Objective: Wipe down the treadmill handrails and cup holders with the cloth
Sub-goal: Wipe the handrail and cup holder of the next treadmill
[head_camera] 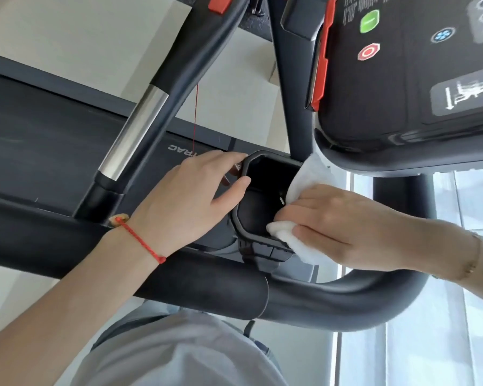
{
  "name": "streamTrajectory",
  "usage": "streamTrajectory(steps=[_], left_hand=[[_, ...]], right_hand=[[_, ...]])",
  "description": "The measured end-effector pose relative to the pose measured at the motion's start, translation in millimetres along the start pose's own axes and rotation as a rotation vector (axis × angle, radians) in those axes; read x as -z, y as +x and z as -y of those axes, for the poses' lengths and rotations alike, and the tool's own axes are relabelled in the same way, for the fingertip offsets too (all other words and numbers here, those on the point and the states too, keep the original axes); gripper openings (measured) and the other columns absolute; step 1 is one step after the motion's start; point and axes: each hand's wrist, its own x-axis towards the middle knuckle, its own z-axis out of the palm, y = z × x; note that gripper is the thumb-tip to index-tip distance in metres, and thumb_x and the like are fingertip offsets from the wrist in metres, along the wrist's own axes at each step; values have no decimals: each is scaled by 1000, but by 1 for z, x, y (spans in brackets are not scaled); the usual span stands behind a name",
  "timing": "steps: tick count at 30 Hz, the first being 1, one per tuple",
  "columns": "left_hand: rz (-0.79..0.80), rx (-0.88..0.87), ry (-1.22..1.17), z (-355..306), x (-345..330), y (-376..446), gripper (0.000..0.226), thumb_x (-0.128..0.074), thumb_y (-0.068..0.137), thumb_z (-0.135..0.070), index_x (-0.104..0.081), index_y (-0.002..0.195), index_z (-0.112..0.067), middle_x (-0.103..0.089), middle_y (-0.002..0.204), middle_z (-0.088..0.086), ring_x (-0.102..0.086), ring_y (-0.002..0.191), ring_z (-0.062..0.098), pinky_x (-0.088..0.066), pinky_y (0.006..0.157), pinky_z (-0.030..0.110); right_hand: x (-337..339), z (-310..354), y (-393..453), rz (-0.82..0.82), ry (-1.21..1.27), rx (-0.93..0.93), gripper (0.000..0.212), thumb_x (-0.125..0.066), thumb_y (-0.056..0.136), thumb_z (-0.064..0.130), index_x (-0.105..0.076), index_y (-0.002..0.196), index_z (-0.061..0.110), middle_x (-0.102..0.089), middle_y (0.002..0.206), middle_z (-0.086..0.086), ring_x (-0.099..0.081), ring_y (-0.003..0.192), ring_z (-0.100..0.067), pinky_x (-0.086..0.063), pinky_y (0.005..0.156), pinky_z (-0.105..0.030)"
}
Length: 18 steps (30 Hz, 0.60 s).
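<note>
- Cup holder (265, 196) is what I am working on: a black, angular pocket fixed above the thick black handrail (304, 299), just below the corner of the console (402, 79).
- My right hand (338, 227) has the white cloth (299, 246) bunched under it, fingers (293, 215) curled round the fabric and pressing it against the near right wall and rim of the cup holder. Part of the cloth sticks up beyond my hand toward the console edge.
- My left hand (184, 201) steadies the cup holder from the other side: thumb hooked over the left rim, forefinger laid along the upper left edge, so the hand is clamped lightly on the rim. I cannot see my other left fingers well.
- Step in hand, as I judge it: wiping the inside and rim of this cup holder. The right side is under the cloth; the floor and left wall look bare of cloth.
- Next move, I think: push the cloth deeper and sweep it round the walls toward my left thumb, which must lift clear so the rim beneath it gets wiped too.
- Handrail runs below my wrists, and the silver-banded grip bar (134, 132) slants up to the left; nothing shows whether either has been wiped.
</note>
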Motion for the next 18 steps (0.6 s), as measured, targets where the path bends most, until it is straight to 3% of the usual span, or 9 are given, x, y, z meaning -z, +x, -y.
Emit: streamTrajectory(steps=[2,6,10,13,16,18], left_hand=[[4,-2,0,1,0,0,45,-43,97,-45,-53,138,-27,-61,118,-14,-61,103,4,-52,93,35],[13,-5,-4,2,0,1,47,-42,97,-46,-52,138,-27,-61,120,-15,-60,106,4,-52,94,35],[20,-9,-2,1,0,2,47,-41,96,-45,-53,138,-25,-61,118,-13,-60,106,7,-52,93,37],[25,-13,3,0,0,3,48,-41,96,-43,-53,137,-22,-62,117,-10,-60,104,9,-52,91,38],[18,-17,-5,0,0,3,46,-44,96,-41,-54,136,-21,-62,114,-9,-61,102,11,-53,88,38],[19,-18,-14,0,0,3,44,-44,96,-40,-55,135,-22,-63,112,-9,-61,100,10,-53,88,39]], right_hand=[[-2,1,-7,-18,34,-31,28,-42,98,27,-60,113,12,-59,103,-8,-53,95,-28,-41,84,-42],[-3,2,-17,0,111,-107,50,-43,97,46,-37,142,24,-45,131,-1,-42,116,-18,-38,97,-33],[-13,18,-24,-58,169,-151,63,-48,95,52,-26,148,28,-35,144,6,-32,131,-11,-28,110,-28],[-16,38,-16,-147,254,-119,53,-40,101,46,-26,146,24,-41,136,10,-35,123,-8,-24,107,-17],[-19,51,5,-203,280,-127,51,-44,101,40,-32,143,14,-46,131,4,-43,115,-13,-27,104,-20],[-21,56,8,-239,260,-143,51,-47,100,38,-38,141,9,-51,126,-1,-49,104,-16,-31,94,-18]])
